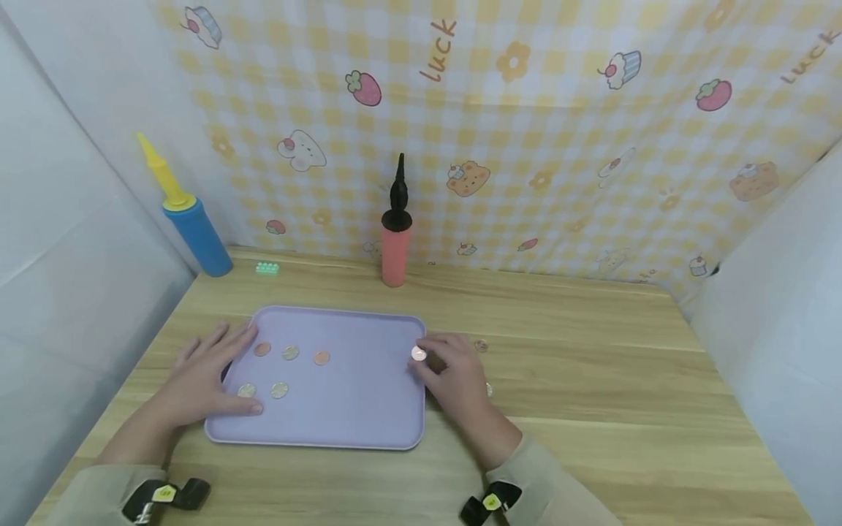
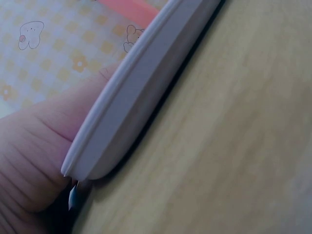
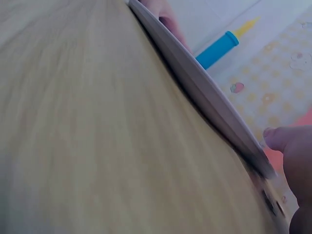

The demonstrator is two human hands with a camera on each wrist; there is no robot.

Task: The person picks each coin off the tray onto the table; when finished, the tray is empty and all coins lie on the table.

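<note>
A lilac tray [image 1: 355,409] lies on the wooden table, with several coins on its left half, among them a copper coin [image 1: 321,358] and a silvery coin [image 1: 279,389]. My left hand [image 1: 207,380] rests over the tray's left edge, fingers spread, thumb across the near left corner. At the right rim, my right hand [image 1: 460,376] pinches a shiny coin [image 1: 419,353] between thumb and fingers. The left wrist view has the tray's side [image 2: 122,102] against the left hand [image 2: 39,151]; in the right wrist view the right thumb [image 3: 278,139] is beside the rim.
Right of the tray lie a coin [image 1: 482,345] and another [image 1: 489,389] partly hidden by the right hand. Behind stand a blue pump [image 1: 200,237] with a yellow nozzle and a pink pump [image 1: 395,256] with a black top. A green toy brick [image 1: 267,268] lies near the blue pump.
</note>
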